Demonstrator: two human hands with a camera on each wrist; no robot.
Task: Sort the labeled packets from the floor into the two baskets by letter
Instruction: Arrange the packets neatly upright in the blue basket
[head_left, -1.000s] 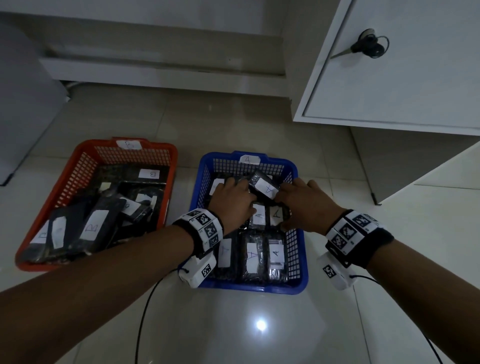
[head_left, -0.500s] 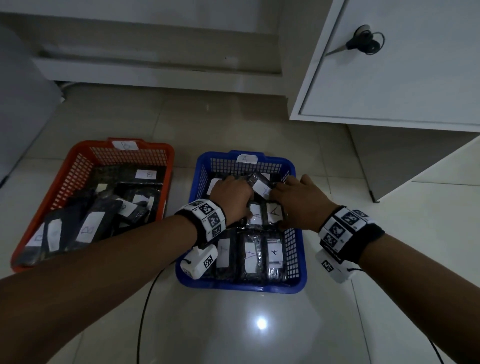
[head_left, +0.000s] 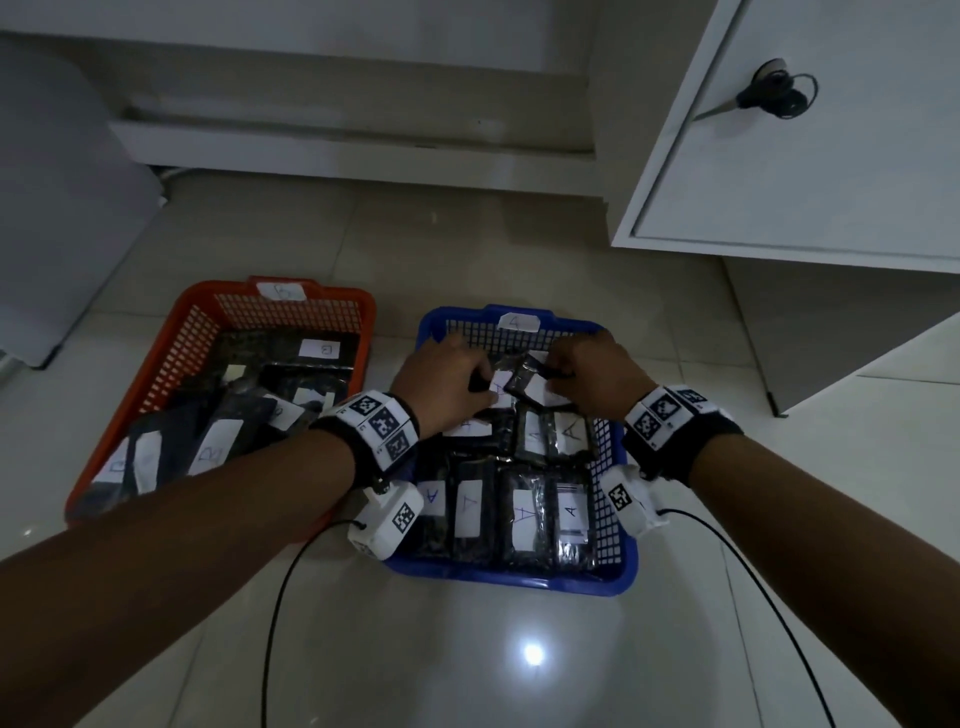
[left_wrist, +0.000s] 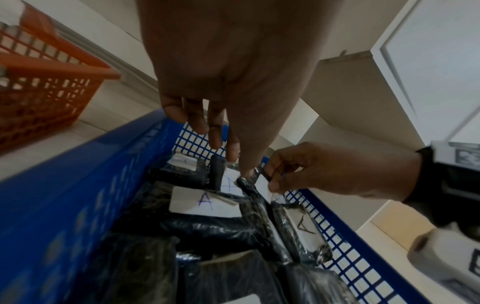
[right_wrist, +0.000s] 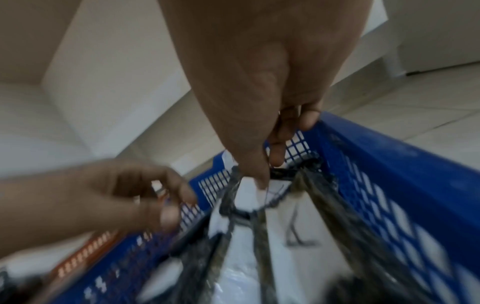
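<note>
Right hand (head_left: 592, 382) pinches the edge of a tilted packet (head_left: 527, 387), thumb against curled fingers. Left hand (head_left: 447, 384): fingertips down at the same packet; grip or mere touch, cannot tell. Packet sits at far end of blue basket (head_left: 514, 579), atop A-labelled packets (head_left: 524, 519). Orange basket (head_left: 322, 296) beside it on the floor (head_left: 467, 649) holds B-labelled packets (head_left: 213, 447).

B-labelled basket (head_left: 174, 364) left of A-labelled basket (head_left: 519, 581), packets (head_left: 524, 514) inside both, cabinet (head_left: 831, 171) behind right.

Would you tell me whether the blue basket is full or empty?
Largely full: the blue basket holds rows of packets labelled A covering its bottom.
</note>
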